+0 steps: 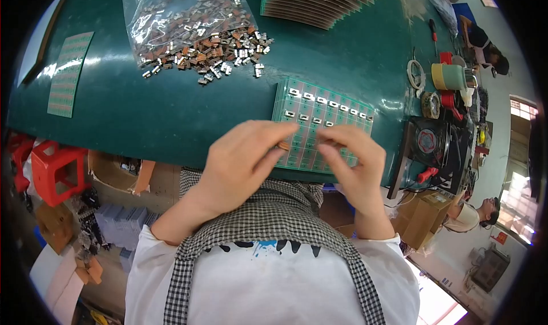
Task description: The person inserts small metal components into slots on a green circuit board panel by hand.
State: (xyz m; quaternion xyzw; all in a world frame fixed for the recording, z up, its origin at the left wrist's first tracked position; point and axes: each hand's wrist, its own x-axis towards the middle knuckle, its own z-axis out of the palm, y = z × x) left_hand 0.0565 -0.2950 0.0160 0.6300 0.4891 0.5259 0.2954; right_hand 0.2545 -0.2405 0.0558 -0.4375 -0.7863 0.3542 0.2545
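From where I stand, at the far left a lone green board (69, 77) lies flat on the dark green tabletop (154, 119); next comes a clear plastic bag (188, 11), limp-looking, its small metal-and-brown parts (214, 57) heaped at its mouth. Those look feather-light, hard and slick enough to skid away, best nipped by their sides with fingertips. The worker's left hand (240, 154) has thumb and finger pinched on a little orange-brown part (283, 146) over the near-left portion of a gridded green board stack (302, 159), which sits at the table's near edge, between and beyond the hands. Its boards seem thin, stiff and rather brittle, better held by the rims, clear of the fitted rows. The right hand (357, 156) hovers with thumb and forefinger curled close; whether anything is between them, I can't tell.
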